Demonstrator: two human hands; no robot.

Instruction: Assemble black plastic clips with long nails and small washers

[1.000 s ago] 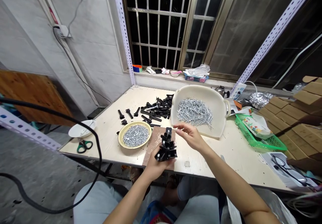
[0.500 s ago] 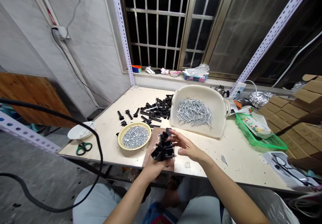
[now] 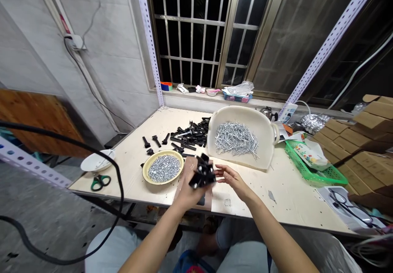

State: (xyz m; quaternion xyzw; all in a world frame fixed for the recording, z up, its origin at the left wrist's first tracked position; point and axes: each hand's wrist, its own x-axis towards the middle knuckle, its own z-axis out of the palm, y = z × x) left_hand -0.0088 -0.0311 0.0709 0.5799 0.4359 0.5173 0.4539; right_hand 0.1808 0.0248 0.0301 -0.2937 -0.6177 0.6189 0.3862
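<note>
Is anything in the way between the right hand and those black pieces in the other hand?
Nothing visible is. The right hand has its fingers right beside the black pieces, which the left hand grips from below.

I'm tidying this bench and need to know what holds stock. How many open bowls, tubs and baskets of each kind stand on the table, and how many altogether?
Round bowls: 2 (yellow-rimmed bowl of small silver metal pieces, white bowl)
Cream plastic tub of silver nails: 1
Green plastic mesh basket: 1
Total: 4
Left out: the bunch of black plastic parts in the left hand.
</note>
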